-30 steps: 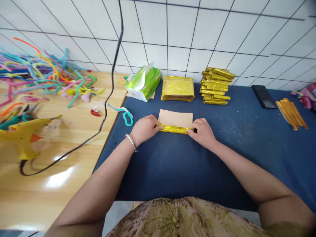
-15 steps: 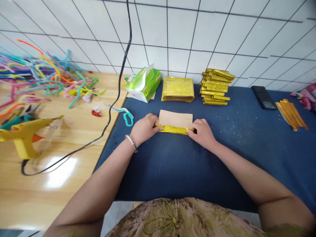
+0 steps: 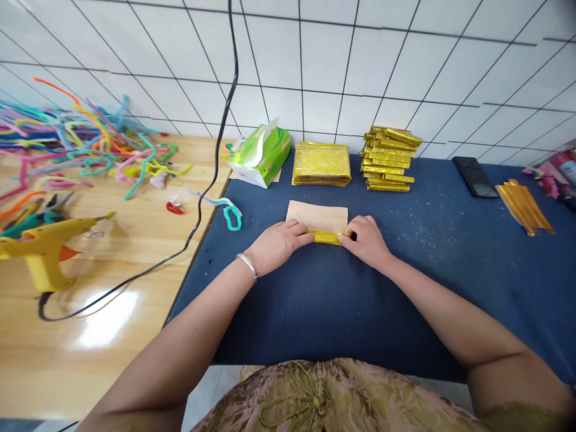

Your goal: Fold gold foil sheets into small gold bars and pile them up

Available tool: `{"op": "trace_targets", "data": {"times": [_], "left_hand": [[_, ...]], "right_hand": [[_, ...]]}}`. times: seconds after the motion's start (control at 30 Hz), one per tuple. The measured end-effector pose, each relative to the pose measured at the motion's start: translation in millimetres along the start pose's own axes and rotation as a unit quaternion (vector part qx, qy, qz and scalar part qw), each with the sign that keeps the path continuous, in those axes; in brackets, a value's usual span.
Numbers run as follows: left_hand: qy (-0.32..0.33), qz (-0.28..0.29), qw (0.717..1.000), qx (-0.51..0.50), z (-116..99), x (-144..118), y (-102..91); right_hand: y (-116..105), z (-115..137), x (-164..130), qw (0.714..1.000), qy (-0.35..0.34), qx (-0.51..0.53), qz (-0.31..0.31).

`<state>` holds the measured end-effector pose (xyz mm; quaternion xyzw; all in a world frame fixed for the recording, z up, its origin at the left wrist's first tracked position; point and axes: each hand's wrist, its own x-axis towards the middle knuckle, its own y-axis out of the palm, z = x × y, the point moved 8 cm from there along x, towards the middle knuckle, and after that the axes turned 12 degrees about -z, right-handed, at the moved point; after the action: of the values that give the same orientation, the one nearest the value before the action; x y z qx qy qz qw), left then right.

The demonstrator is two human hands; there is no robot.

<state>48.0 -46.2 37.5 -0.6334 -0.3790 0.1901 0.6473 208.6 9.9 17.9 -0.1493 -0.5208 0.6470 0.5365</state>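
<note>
- Gold foil paper (image 3: pixel 326 237), its plain tan back (image 3: pixel 318 216) turned up, lies on the blue cloth (image 3: pixel 405 270) of my bench, folded into a narrow gold strip along its near edge.
- My left hand (image 3: pixel 278 243) lies curled over the left part of that strip, fingers pressing the fold flat against the cloth; a silver bangle (image 3: pixel 249 264) sits on the wrist.
- My right hand (image 3: pixel 365 240) pinches the right end of the strip between thumb and fingers, closed on the paper.
- Behind the sheet, against the white tiled wall (image 3: pixel 342 60), sit 1 flat stack of gold sheets (image 3: pixel 321 163) and, to its right, 1 pile of folded gold pieces (image 3: pixel 389 159).
- A green tissue pack (image 3: pixel 261 155) stands to the left of the flat stack.
- On the wooden top (image 3: pixel 112 264) to my left: a yellow glue gun (image 3: pixel 42 249), its black cord (image 3: pixel 198 204), and a tangle of coloured pipe cleaners (image 3: pixel 85 147).
- Far right: a dark phone (image 3: pixel 473 176) and loose gold strips (image 3: pixel 524 207).
</note>
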Motion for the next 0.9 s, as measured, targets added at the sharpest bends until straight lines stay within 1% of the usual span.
{"op": "trace_targets", "data": {"times": [0.13,0.23,0.4,0.53,0.67,0.8,0.9], "left_hand": [[-0.018,0.027,0.999,0.006,-3,-1,-3.9],[-0.045,0.045,0.998,0.018,-8,-2,-7.0],[-0.086,0.056,0.994,0.042,-19,-4,-12.1],[-0.093,0.053,0.993,0.055,-26,-3,-14.4],[-0.102,0.046,0.992,0.062,-29,-3,-14.2],[-0.082,0.038,0.995,0.049,-35,-1,-12.5],[-0.075,0.043,0.996,0.026,-37,0,-9.1]], "right_hand": [[-2,1,1,1.0,-0.006,0.003,-0.003],[-2,2,1,1.0,-0.01,-0.001,0.0],[-2,1,3,1.0,-0.009,-0.012,0.003],[-1,-1,4,1.0,-0.007,-0.014,0.013],[-1,0,4,1.0,-0.012,-0.016,0.015],[-1,1,3,1.0,-0.013,-0.016,0.011],[-2,0,3,1.0,-0.009,-0.017,0.005]]}}
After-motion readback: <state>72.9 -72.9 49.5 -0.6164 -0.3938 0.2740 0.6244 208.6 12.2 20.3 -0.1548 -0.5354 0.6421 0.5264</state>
